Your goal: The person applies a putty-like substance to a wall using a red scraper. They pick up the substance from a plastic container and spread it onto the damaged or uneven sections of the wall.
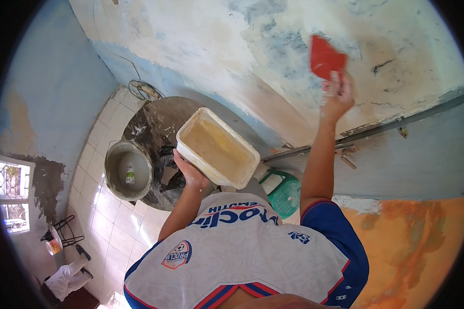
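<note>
My right hand (339, 97) is raised to the wall, its fingers closed on a flat red putty spreader (325, 57). The spreader lies at or very near the patchy white and blue wall (211, 41); its edges are slightly blurred. In front of my chest, my left hand (192, 172) grips the side of a white rectangular tub (234, 135). The tub is tilted, with tan and yellowish paste or residue over its inside. White smears mark the fingers of my right hand.
A round dark, stained table (154, 114) stands below the tub. A grey bucket (109, 170) with a small white-and-green container (130, 175) inside is at its left. A green plastic stool (286, 200) is near my right side. A person's legs (67, 280) show far lower left.
</note>
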Demonstrator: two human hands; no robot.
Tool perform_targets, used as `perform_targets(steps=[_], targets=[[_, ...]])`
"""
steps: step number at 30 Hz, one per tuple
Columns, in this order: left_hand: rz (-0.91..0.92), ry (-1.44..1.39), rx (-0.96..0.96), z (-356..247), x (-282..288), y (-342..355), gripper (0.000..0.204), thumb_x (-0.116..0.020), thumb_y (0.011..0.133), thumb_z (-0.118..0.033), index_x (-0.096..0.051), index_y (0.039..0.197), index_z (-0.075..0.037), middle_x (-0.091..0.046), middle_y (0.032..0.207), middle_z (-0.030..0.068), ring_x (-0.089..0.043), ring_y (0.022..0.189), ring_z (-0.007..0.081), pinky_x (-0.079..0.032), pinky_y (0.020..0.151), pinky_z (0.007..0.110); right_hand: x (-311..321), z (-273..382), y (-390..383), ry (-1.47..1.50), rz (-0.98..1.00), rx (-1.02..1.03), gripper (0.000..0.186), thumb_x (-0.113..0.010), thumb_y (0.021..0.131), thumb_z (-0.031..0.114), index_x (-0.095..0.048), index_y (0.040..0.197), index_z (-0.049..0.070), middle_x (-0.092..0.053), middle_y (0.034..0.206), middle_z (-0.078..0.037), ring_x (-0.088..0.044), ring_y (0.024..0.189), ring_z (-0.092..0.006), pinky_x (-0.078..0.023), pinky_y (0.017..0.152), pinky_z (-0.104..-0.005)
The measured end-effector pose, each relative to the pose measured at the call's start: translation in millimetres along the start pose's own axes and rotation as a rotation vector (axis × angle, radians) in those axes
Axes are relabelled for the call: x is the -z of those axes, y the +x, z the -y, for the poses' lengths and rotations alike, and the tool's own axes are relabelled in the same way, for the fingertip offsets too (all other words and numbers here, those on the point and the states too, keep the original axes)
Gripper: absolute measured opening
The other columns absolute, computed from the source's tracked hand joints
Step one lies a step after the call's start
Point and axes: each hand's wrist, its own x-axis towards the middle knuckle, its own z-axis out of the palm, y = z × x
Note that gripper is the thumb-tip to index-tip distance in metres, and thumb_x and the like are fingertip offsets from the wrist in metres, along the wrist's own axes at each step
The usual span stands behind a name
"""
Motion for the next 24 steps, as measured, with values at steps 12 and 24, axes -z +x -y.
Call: perform_targets(steps=[12, 24], targets=[[-0.014, -0.029, -0.012, -5.3, -4.2, -2.5, 0.076, -0.025, 0.103, -0.067, -0.042, 0.156, -0.015, -0.049, 0.154, 0.0097, -0.049, 0.14, 0.0321, -0.04, 0.116, 0.046, 3.0, -13.4, 8.3, -0.253, 0.143, 0.147, 0.031, -0.071, 0.099, 0.034, -0.075, 0.11, 0.006, -0.071, 0.076, -0.008, -0.067, 0.068, -0.0139, -0.053, 0.068, -0.0309], [0.04, -0.007, -0.062, -14.3, -12.8, -10.5, 0.077, -0.025, 0.103, -0.068, -0.041, 0.157, -0.016, -0.047, 0.157, 0.009, -0.047, 0.142, 0.0327, -0.04, 0.117, 0.046, -20.1, -27.3, -3.6, -0.445, 0.343, 0.368, 0.03, -0.065, 0.101, 0.034, -0.073, 0.113, 0.008, -0.075, 0.096, -0.018, -0.072, 0.089, -0.0359, -0.056, 0.08, -0.043]])
